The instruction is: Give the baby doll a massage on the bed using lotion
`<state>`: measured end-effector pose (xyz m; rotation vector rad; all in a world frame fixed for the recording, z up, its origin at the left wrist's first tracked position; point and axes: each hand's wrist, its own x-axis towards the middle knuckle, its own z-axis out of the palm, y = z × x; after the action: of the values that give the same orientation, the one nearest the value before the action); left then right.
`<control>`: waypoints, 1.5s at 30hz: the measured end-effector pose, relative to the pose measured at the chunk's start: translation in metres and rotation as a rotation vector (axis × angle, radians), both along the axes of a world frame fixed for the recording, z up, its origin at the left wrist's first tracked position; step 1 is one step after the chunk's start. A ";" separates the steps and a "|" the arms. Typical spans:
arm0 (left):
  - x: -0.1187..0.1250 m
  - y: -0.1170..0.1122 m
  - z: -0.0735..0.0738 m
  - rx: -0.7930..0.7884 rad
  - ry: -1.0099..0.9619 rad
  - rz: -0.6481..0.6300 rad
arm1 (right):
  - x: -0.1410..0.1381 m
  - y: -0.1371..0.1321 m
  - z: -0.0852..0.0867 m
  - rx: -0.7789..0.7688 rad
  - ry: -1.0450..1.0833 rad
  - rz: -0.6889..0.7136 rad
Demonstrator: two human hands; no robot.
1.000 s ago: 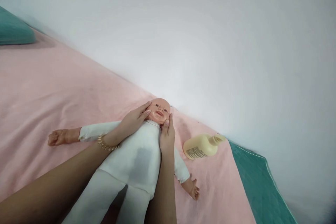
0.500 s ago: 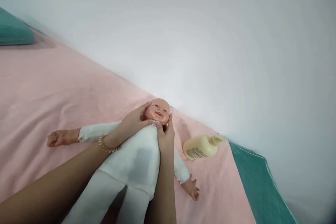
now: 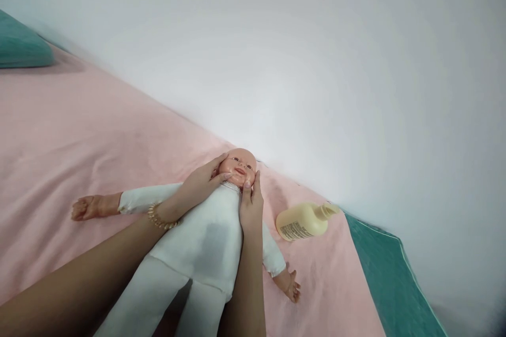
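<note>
A baby doll (image 3: 209, 221) with a hard plastic head and a white cloth body lies face up, its arms spread out to both sides. My left hand (image 3: 201, 184), with a beaded bracelet at the wrist, cups one side of the doll's head, the thumb on the cheek near the chin. On the other side, my right hand (image 3: 252, 208) holds the head with its thumb along the lower cheek. Fingers behind the head are partly hidden. To the right of the doll stands a pale yellow pump bottle (image 3: 302, 221) with printed text.
A pink sheet (image 3: 98, 121) with wrinkles covers the surface beneath the doll. Along the back runs a plain white wall (image 3: 300, 52). Green material (image 3: 387, 263) shows past the sheet at the right, and a green folded piece (image 3: 23, 45) lies at the far left.
My two thumbs have moved apart, from together under the chin outward onto the doll's cheeks. The doll's neck edge now shows between them. The doll and bottle stay put.
</note>
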<state>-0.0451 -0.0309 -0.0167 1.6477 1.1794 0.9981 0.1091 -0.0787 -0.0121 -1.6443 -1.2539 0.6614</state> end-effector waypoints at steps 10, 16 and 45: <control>0.000 0.000 0.000 0.032 0.038 0.012 | 0.001 0.002 -0.003 0.020 0.034 -0.022; 0.001 -0.001 0.002 -0.020 -0.002 0.001 | -0.001 0.000 0.000 0.000 0.082 0.013; 0.002 -0.001 0.000 0.054 0.055 0.022 | 0.001 0.003 -0.004 0.025 0.022 0.005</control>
<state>-0.0436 -0.0324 -0.0167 1.7173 1.2193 1.0120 0.1102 -0.0762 -0.0164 -1.6092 -1.2461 0.6625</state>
